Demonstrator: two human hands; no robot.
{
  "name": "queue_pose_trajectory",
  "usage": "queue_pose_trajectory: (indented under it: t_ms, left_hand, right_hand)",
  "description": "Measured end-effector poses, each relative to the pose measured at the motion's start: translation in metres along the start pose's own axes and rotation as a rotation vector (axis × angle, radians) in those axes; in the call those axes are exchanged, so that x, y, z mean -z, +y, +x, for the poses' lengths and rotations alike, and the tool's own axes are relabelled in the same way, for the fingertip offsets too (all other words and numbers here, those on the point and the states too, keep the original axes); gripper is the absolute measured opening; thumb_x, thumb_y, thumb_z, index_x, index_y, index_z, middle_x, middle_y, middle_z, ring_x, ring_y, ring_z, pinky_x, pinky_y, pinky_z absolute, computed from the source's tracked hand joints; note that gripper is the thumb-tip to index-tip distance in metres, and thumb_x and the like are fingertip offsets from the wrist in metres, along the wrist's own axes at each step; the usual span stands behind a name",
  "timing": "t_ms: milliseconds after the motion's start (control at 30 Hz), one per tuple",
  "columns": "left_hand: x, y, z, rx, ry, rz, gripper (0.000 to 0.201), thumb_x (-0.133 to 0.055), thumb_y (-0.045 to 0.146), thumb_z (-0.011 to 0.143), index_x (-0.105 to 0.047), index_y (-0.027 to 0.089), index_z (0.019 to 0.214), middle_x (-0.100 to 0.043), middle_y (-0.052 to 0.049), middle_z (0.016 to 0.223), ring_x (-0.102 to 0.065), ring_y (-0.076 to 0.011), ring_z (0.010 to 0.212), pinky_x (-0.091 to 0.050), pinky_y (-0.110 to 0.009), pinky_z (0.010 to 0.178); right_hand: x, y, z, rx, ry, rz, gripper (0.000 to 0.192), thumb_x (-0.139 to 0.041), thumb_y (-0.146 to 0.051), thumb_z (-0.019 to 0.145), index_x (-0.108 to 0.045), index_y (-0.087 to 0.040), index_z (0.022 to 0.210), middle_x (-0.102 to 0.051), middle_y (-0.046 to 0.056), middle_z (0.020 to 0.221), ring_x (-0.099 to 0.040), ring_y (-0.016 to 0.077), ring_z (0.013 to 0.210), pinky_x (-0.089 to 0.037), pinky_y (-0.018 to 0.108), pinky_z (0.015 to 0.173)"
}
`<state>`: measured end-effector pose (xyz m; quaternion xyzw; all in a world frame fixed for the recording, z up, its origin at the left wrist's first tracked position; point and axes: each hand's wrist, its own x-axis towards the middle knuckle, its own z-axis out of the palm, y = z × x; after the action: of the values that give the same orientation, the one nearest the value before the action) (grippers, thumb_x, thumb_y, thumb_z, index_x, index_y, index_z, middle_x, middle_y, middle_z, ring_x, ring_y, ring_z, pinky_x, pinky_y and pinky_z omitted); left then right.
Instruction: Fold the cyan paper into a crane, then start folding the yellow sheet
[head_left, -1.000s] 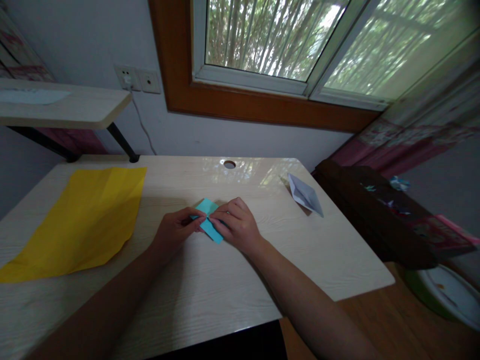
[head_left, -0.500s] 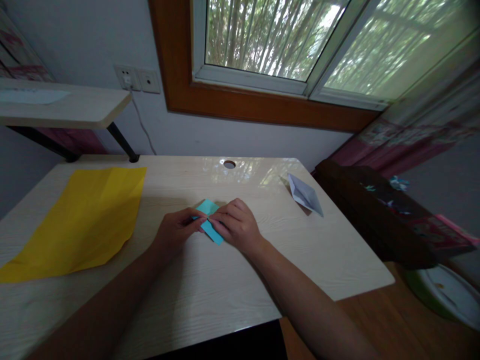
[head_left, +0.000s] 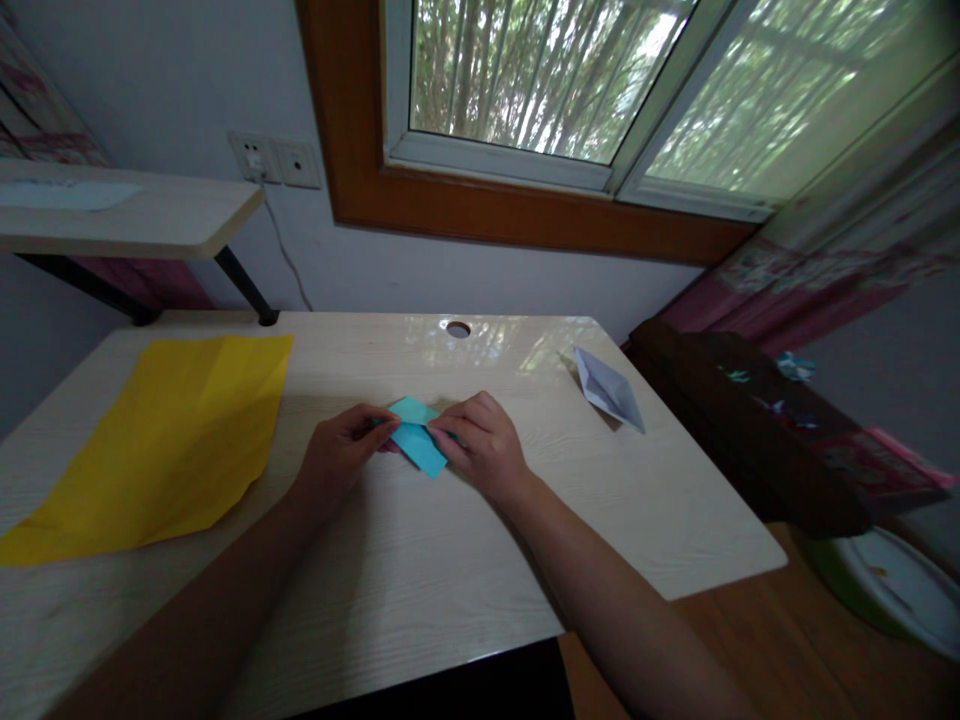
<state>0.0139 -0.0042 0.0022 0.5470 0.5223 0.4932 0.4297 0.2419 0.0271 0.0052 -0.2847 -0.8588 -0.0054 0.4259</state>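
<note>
Left hand (head_left: 341,455): your fingertips pinch the left edge of the blue folded paper (head_left: 417,442).
Right hand (head_left: 484,445): your fingers press down on the paper's right edge, curled over it.
Blue folded paper: lies between your two sets of fingertips, flat on the desk (head_left: 420,570), near its middle.
Yellow sheet (head_left: 161,440): well left of your left fingers, apart from them.
White folded paper (head_left: 609,390): right of and beyond your right fingers, near the desk's right edge.
Open room: bare desk nearer you than your fingers.
</note>
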Motion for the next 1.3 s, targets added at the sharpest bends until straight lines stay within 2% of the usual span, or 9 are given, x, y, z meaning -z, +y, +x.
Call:
queue_pose_trajectory:
  t_ms: [300, 667, 900, 1067, 1300]
  left_hand:
    - [0.0001, 0.0034, -0.0001, 0.033, 0.010, -0.039, 0.031, -0.081, 0.047, 0.077, -0.074, 0.019, 0.088, -0.076, -0.002, 0.075, -0.075, -0.0184, 0.066, -0.062, -0.028, 0.065]
    - [0.0024, 0.0013, 0.0013, 0.043, 0.033, -0.052, 0.030, -0.080, 0.047, 0.079, -0.073, 0.019, 0.089, -0.077, -0.002, 0.076, -0.074, -0.0180, 0.067, -0.061, -0.028, 0.066]
    - [0.0033, 0.0036, 0.0015, 0.035, 0.079, -0.038, 0.032, -0.079, 0.047, 0.079, -0.072, 0.018, 0.089, -0.076, -0.002, 0.074, -0.075, -0.0186, 0.066, -0.061, -0.029, 0.066]
    - [0.0040, 0.0070, 0.0021, 0.040, 0.102, -0.047, 0.026, -0.078, 0.042, 0.080, -0.071, 0.018, 0.089, -0.075, -0.001, 0.070, -0.074, -0.0173, 0.064, -0.060, -0.027, 0.064]
    - [0.0048, 0.0006, 0.0041, 0.036, 0.119, -0.038, 0.025, -0.076, 0.041, 0.082, -0.071, 0.018, 0.090, -0.075, -0.001, 0.071, -0.074, -0.0173, 0.064, -0.060, -0.027, 0.064]
  right_hand:
    - [-0.0004, -0.0004, 0.0001, 0.006, 0.037, 0.007, 0.005, -0.070, -0.024, 0.094, -0.073, -0.021, 0.096, -0.074, 0.006, 0.088, -0.062, 0.0192, 0.080, -0.051, 0.037, 0.072]
    - [0.0045, -0.0021, 0.0025, -0.059, 0.070, -0.023, 0.010, -0.069, -0.029, 0.096, -0.072, -0.022, 0.090, -0.072, 0.006, 0.084, -0.062, 0.0204, 0.079, -0.051, 0.038, 0.071]
    - [0.0071, -0.0018, 0.0027, -0.089, 0.062, -0.016, 0.008, -0.068, -0.027, 0.096, -0.073, -0.022, 0.094, -0.072, 0.007, 0.088, -0.063, 0.0210, 0.082, -0.051, 0.038, 0.073]
    - [0.0078, -0.0003, 0.0022, -0.082, 0.077, -0.021, 0.006, -0.068, -0.025, 0.096, -0.073, -0.022, 0.095, -0.072, 0.007, 0.088, -0.063, 0.0209, 0.082, -0.051, 0.037, 0.073]
    - [0.0057, 0.0015, 0.0002, -0.106, 0.088, 0.009, 0.007, -0.068, -0.024, 0.095, -0.074, -0.023, 0.099, -0.071, 0.007, 0.089, -0.063, 0.0214, 0.083, -0.051, 0.038, 0.073]
